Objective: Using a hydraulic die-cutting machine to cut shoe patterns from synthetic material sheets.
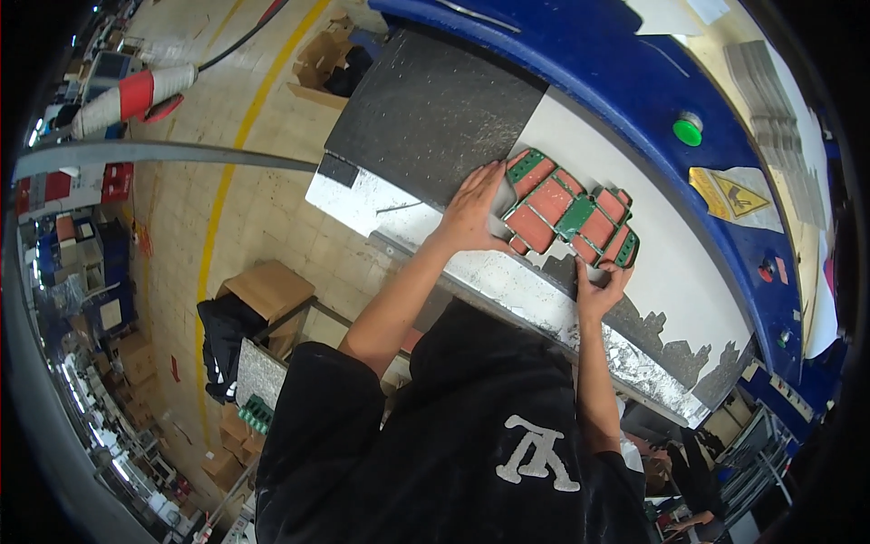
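A cutting die with a green frame and pinkish-red pads rests on the white and dark work surface in front of me. My left hand grips its left side, with the fingers along the edge and the thumb near the lower corner. At the lower right end, my right hand pinches the die's edge between thumb and fingers. Whether anything lies beneath the die is hidden.
Behind the die stands a blue machine with a green button and a yellow warning label. A dark sheet covers the surface's left part. A grey bar crosses at left. Cardboard boxes stand on the floor side.
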The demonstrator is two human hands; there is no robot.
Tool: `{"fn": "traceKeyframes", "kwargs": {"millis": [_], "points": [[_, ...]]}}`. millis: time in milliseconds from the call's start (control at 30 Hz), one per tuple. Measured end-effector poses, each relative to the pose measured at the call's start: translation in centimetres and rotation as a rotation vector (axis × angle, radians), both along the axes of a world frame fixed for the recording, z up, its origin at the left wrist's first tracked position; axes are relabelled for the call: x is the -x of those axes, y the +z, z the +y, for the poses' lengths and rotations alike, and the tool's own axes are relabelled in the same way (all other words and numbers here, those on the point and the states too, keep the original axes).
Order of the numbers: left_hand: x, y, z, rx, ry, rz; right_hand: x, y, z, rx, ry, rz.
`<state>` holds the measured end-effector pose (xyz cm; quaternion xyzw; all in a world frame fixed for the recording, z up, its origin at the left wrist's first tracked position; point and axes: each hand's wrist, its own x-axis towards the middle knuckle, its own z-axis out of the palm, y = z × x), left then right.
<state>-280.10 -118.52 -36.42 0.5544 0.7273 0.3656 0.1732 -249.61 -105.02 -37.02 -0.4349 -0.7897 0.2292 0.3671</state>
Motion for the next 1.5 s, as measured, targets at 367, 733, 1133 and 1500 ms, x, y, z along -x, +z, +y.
{"fn": "traceKeyframes", "kwargs": {"millis": [367, 733, 1133, 1500], "points": [[-0.2, 0.1, -0.4, 0.06, 0.021, -0.029, -0.1, -0.6, -0.3, 0.062, -0.042, -0.025], [-0.2, -0.2, 0.0, 0.011, -0.007, -0.003, 0.3, -0.9, 0.1, 0.048, -0.031, 0.068], [-0.5, -0.7, 0.3, -0.02, 0.017, 0.086, -0.3, -0.4, -0.1, -0.046, -0.044, 0.039], [-0.1, 0.1, 0.3, 0.042, 0.012, 0.013, 0.2, -0.3, 0.1, -0.005, -0.014, 0.057]]}}
